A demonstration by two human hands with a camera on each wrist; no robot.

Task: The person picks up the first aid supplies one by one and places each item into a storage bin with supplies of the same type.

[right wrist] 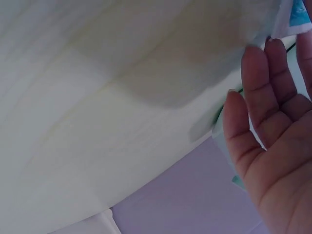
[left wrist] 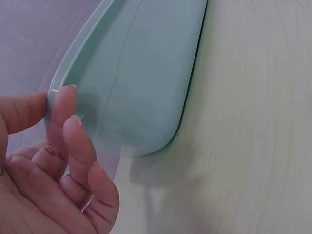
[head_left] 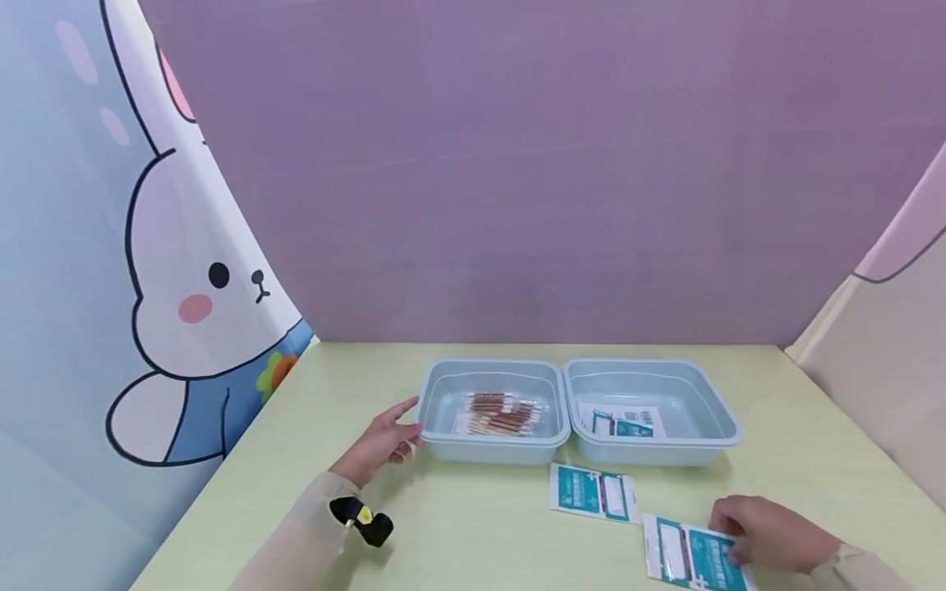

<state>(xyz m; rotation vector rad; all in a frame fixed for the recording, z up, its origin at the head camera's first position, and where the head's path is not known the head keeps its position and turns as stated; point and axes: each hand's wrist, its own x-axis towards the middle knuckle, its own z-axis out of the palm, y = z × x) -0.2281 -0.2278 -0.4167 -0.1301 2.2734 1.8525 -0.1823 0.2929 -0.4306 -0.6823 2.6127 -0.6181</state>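
Observation:
My left hand pinches the left rim of a light blue plastic basin, thumb and index finger at the edge in the left wrist view. Inside that basin lie clear packs of brown-stemmed cotton swabs. At the near right, my right hand holds a teal-and-white printed packet by its right end, low over the table. Only a corner of this packet shows in the right wrist view, by the fingertips. A similar packet lies on the table in front of the basins.
Beside the first basin, on its right, stands a second light blue basin with teal-and-white packets in it. Both stand on a pale yellow table. Behind the table hangs a purple cloth; a rabbit-printed cloth hangs at the left.

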